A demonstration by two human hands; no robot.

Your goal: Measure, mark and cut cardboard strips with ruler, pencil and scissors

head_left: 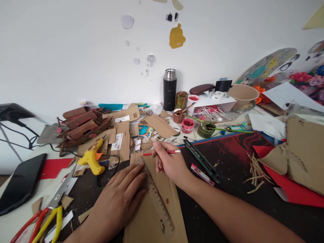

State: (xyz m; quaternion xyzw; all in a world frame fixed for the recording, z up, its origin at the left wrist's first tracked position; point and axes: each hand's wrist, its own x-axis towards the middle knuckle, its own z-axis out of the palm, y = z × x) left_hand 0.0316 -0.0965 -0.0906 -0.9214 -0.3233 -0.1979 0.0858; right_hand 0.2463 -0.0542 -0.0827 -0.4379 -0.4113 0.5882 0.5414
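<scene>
In the head view a strip of brown cardboard (pixel 149 222) lies in front of me, with a clear, paint-stained ruler (pixel 159 202) slanting along it. My left hand (pixel 128 189) rests flat on the cardboard, fingers stretched out against the ruler's left edge. A thin red pencil (pixel 173 152) is pinched in my right hand (pixel 168 162). Its tip points left, close to the ruler's far end. Right of that hand lie a dark green box cutter (pixel 202 160) and a small pink-labelled case (pixel 201 174).
Left are a yellow glue gun (pixel 92 157), large scissors (pixel 54 206) and a black phone (pixel 21 182). Behind them stand brown cardboard models (pixel 86 126). Paint pots (pixel 187 125) and a black flask (pixel 169 91) stand at the back. Twine scraps (pixel 257 173) and cardboard (pixel 305 152) lie right.
</scene>
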